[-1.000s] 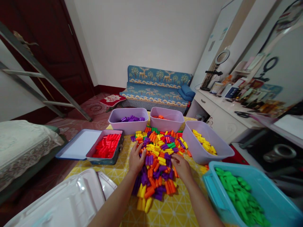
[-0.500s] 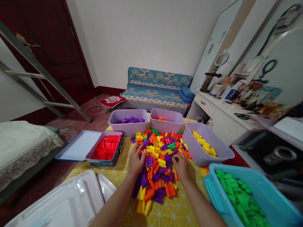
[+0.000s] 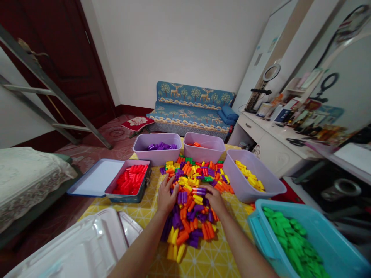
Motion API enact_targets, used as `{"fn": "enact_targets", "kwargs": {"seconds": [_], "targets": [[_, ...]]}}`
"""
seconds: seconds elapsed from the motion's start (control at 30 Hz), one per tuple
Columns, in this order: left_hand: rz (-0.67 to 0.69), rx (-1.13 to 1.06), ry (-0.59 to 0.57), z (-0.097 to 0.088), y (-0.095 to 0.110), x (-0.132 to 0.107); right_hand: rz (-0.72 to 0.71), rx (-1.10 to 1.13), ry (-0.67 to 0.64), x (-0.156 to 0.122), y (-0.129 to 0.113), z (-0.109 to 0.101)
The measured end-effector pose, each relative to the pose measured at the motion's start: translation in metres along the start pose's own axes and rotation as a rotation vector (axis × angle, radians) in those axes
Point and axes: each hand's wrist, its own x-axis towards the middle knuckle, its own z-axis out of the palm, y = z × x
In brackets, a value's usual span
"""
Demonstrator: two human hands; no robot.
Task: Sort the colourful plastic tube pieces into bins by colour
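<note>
A mixed pile of small plastic tube-like pieces (image 3: 188,181) in purple, orange, yellow, red and green is spread over the table. On the left edge of the pile rests my left hand (image 3: 167,195), fingers apart, touching pieces but gripping none that I can see. My right hand (image 3: 215,199) is at the pile's right side, thumb and fingers closed about a purple plastic piece (image 3: 199,191). Part of that piece is hidden by the fingers.
Around the pile stand a lilac bin of purple pieces (image 3: 156,156), a lilac bin with orange pieces (image 3: 204,154), a lilac bin of yellow pieces (image 3: 236,181), a turquoise bin of green pieces (image 3: 261,231) and a tin of red pieces (image 3: 142,191). White lids (image 3: 84,243) lie front left.
My right hand has moved left and slightly up over the pile, and its fingers are now on a purple piece. My left hand has stayed in place.
</note>
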Motion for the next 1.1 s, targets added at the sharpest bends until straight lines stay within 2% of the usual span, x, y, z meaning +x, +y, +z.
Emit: {"fn": "enact_targets", "kwargs": {"seconds": [0.1,0.4,0.63,0.83,0.93,1.03,1.1], "targets": [[-0.003,0.006,0.001,-0.001,0.001,0.0,0.022,0.031,-0.03,0.001,-0.002,0.001],[-0.001,-0.004,0.009,0.002,-0.005,0.0,0.008,-0.225,0.19,0.017,0.01,0.002],[0.01,0.012,0.004,0.002,-0.006,-0.001,-0.095,-0.403,0.128,0.016,0.009,0.002],[0.008,0.012,0.008,0.0,-0.003,0.0,-0.046,-0.569,0.131,0.003,0.004,-0.003],[0.006,0.018,0.002,0.0,-0.003,0.0,-0.033,-0.643,0.192,0.002,-0.001,-0.004],[0.011,0.021,0.003,0.002,-0.005,0.0,-0.119,-0.709,0.263,0.008,-0.008,-0.007],[0.011,0.015,0.005,0.002,-0.006,0.0,-0.191,-0.763,0.234,0.014,-0.013,-0.01]]}}
